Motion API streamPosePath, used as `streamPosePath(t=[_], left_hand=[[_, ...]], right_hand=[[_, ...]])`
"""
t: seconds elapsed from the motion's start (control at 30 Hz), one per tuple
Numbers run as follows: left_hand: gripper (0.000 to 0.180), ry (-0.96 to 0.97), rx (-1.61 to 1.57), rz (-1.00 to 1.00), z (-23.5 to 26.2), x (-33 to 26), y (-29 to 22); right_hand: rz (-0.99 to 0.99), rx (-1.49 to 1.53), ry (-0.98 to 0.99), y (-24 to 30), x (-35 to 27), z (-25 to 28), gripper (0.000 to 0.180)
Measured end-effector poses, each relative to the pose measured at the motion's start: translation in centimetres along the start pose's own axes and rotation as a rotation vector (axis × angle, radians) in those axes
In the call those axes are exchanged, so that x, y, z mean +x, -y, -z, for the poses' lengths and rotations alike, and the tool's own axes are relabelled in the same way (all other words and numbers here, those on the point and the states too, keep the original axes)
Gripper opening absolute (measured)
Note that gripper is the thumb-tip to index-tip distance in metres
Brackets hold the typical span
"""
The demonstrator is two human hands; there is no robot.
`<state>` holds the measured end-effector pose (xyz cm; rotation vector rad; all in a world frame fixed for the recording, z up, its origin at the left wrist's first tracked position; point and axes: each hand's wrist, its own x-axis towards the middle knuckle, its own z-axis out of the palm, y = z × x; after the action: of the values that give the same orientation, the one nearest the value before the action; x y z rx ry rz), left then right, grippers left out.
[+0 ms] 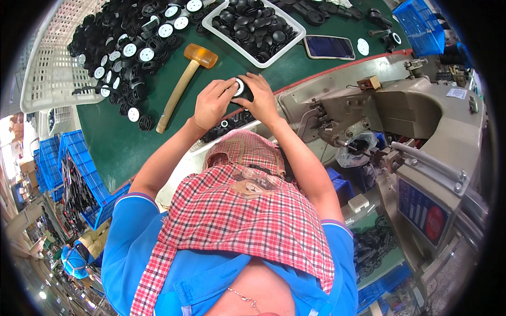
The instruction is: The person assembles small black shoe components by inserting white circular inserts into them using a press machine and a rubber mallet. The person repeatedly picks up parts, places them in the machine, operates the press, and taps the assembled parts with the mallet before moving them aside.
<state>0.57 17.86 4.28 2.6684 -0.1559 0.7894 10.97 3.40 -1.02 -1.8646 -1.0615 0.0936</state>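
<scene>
Both hands, left hand [212, 103] and right hand [262, 97], grip one black round part [243, 89] (white disc centred); press squarely, thumbs even, near the mallet [182, 84].

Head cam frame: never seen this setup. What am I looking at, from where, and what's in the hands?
One picture, from a fisheye camera on a person's head, looking down, so edges curve. No robot: two bare hands. The left hand and right hand together hold a small round black part with a white centre above a green table. On the table lie a rubber-headed mallet, a heap of similar black and white parts, a white tray of black caps and a dark flat phone-like slab. A grey machine stands to the right.
</scene>
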Motion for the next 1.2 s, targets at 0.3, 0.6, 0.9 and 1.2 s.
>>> streamPosePath(t=[0.3,0.6,0.9,1.2], left_hand=[[0.026,-0.150,0.101,0.230,-2.3,-0.8,-2.1],[0.041,0.006,0.179,0.229,-1.6,-0.5,-4.7],[0.044,-0.022,0.233,0.417,2.3,-1.0,1.7],[0.041,0.077,-0.057,0.622,6.9,-2.0,2.6]], right_hand=[[-0.010,0.050,-0.062,0.7,0.0,0.2,0.057],[0.030,0.007,-0.107,-0.9,-0.4,-1.3,0.050],[-0.049,0.009,-0.050,-0.3,0.1,-0.7,0.062],[-0.038,-0.003,-0.052,-0.2,-0.1,-0.7,0.063]])
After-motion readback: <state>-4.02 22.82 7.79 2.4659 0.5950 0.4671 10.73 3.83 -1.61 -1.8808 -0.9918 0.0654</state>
